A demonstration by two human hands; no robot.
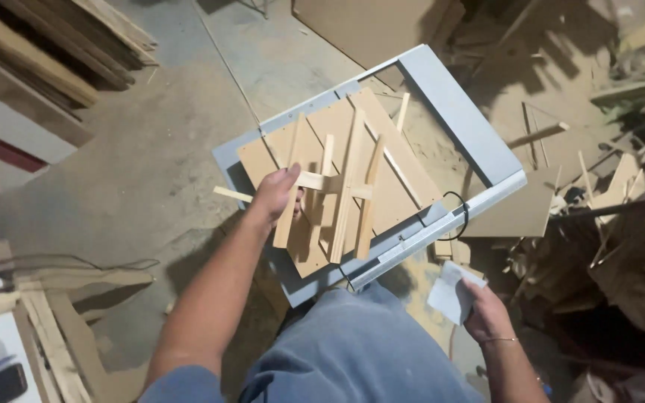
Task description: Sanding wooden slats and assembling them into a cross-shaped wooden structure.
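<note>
My left hand (276, 195) grips a thin wooden strip (315, 181) that lies crosswise over several loose wood offcuts (349, 190). These offcuts rest on a brown board (393, 186) set in a grey metal frame (457, 112), which tilts in front of my legs. My right hand (487, 312) hangs low at the right, closed on a small pale grey block (451, 292). A black cable (463, 211) loops at the frame's near right edge.
Sawdust covers the concrete floor. A heap of wood scraps and board pieces (606, 201) fills the right side. Stacked planks (61, 45) lie at the upper left, and more strips (54, 343) with a thin cable sit at the lower left.
</note>
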